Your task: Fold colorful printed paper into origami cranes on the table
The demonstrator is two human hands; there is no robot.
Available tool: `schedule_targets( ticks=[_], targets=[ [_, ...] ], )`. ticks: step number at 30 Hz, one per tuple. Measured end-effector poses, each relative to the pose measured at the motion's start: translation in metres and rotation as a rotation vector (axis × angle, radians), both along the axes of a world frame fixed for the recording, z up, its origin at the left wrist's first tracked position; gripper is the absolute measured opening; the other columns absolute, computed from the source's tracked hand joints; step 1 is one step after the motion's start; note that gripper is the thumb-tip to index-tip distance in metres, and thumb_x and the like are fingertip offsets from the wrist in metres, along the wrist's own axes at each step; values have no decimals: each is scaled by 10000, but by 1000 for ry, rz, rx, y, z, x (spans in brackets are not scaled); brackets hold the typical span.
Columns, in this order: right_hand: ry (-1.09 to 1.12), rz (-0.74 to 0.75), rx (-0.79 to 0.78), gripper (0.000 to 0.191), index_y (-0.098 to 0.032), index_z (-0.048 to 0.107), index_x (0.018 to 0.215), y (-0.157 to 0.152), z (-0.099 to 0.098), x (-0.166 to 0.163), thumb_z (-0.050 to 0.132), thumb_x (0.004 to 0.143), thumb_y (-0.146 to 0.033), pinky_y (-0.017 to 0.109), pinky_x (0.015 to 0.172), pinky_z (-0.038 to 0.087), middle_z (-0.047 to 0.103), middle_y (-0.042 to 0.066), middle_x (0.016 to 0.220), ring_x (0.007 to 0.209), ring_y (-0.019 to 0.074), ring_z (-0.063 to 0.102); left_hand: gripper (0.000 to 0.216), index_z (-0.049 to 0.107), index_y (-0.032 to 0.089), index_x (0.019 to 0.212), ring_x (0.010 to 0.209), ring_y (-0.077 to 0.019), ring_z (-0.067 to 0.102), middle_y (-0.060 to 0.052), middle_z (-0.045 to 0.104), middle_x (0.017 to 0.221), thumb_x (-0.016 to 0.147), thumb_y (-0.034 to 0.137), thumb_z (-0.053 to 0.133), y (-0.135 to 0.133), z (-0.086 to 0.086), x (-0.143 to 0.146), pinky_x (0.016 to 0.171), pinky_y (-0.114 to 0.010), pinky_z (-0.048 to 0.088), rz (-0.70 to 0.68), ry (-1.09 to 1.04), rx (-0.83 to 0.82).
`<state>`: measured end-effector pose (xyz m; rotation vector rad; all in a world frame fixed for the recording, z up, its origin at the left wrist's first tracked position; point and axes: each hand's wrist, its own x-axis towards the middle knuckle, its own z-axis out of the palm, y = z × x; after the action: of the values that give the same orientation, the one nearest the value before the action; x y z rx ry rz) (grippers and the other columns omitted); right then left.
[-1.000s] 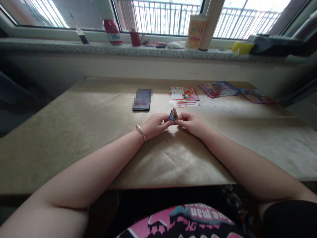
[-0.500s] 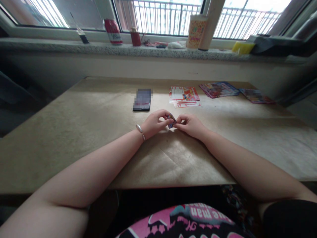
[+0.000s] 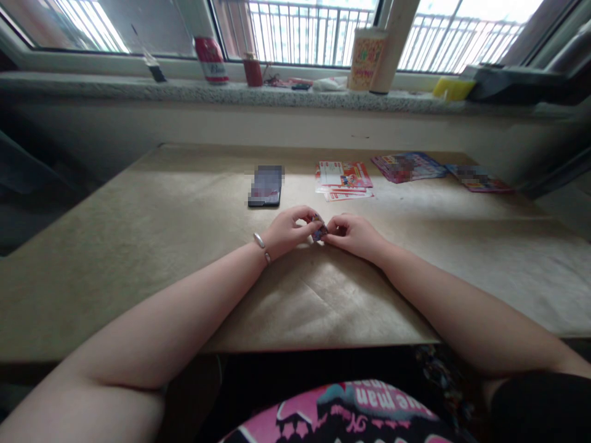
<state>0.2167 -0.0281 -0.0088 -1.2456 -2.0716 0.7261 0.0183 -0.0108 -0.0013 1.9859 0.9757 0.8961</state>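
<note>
Head view. My left hand (image 3: 289,232) is curled, with thumb and forefinger closed in a pinch on a small folded paper (image 3: 318,230), a multicoloured printed piece. My right hand (image 3: 355,234) is likewise curled, and its fingertips grip the same piece from the opposite side. The two hands meet at the paper, nearly touching each other. The piece sits between the two sets of fingertips, low over the table (image 3: 138,258) covered in brown paper; I cannot tell whether it touches the surface. The heels of both hands rest on the table. A silver bracelet (image 3: 261,244) circles my left wrist.

Just beyond my left hand lies a dark phone (image 3: 265,186), flat on the table and apart from the fingers. Beyond my right hand, a small stack of red-and-white printed sheets (image 3: 342,178) lies flat. Further out to the right of that hand are two colourful leaflets (image 3: 406,166), well apart from both hands.

Far beyond both hands runs a stone windowsill (image 3: 138,89) bearing a red can (image 3: 210,58) and a patterned cup (image 3: 365,58).
</note>
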Motion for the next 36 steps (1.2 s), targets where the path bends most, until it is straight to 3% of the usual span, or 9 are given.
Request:
schedule_targets(
  ticks=[6, 13, 23, 30, 36],
  targets=[
    [48, 20, -33, 192, -190, 674, 769, 0, 3, 2, 662, 766, -382, 266, 623, 407, 650, 6, 715, 632, 126, 532, 274, 643, 149, 770, 776, -161, 606, -41, 665, 783, 802, 416, 591, 3, -3, 0, 715, -264, 481, 62, 30, 43],
    [255, -39, 48, 201, -210, 673, 928, 4, 3, 6, 637, 802, -362, 321, 758, 470, 686, 34, 843, 764, 160, 602, 243, 641, 153, 754, 737, -149, 589, -37, 647, 760, 805, 385, 592, 2, -6, 1, 686, -262, 482, -28, 89, 36],
    [370, 76, -124, 264, -201, 634, 820, 6, 2, 5, 704, 732, -440, 306, 734, 474, 654, 12, 771, 734, 145, 591, 288, 634, 153, 790, 736, -141, 569, -28, 644, 775, 820, 432, 568, 2, -4, 3, 679, -250, 455, -112, 80, -41],
    [457, 110, -233, 377, -201, 616, 863, 6, 0, 3, 746, 674, -501, 313, 750, 493, 673, 15, 816, 754, 146, 617, 278, 643, 159, 745, 739, -145, 571, -23, 637, 744, 811, 423, 584, 3, -4, 1, 672, -246, 459, -113, 120, -30],
    [437, 51, -193, 367, -193, 631, 800, 6, -2, 3, 751, 663, -512, 312, 710, 489, 662, 9, 740, 701, 142, 600, 242, 658, 156, 765, 730, -136, 581, -18, 647, 751, 793, 391, 609, 3, -5, 2, 674, -239, 481, -115, 86, -88]
  ],
)
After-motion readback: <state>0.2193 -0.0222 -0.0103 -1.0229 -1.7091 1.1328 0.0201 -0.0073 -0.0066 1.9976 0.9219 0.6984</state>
